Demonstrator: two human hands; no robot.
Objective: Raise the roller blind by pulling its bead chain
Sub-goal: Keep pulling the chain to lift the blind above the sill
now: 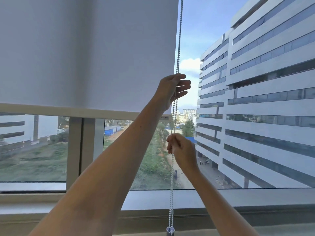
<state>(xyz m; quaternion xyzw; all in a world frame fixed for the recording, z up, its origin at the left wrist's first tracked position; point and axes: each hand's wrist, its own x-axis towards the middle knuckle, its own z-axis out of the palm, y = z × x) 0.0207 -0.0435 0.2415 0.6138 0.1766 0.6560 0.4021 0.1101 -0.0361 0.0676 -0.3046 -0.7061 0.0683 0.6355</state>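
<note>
A white roller blind (pixel 88 51) covers the upper left of the window, its bottom bar (pixel 68 110) hanging a little above mid-height. The bead chain (pixel 179 40) drops along the blind's right edge down to a holder (pixel 170 229) near the sill. My left hand (pixel 172 89) is raised high beside the blind's lower right corner, thumb and forefinger pinching the chain, the other fingers spread. My right hand (pixel 180 147) is lower, closed around the chain below the blind's bottom bar.
A window frame post (pixel 81 150) stands left of my left forearm. The sill (pixel 255 198) runs along the bottom. Outside the glass rises a large white office building (pixel 255 99), with trees and a dirt path below.
</note>
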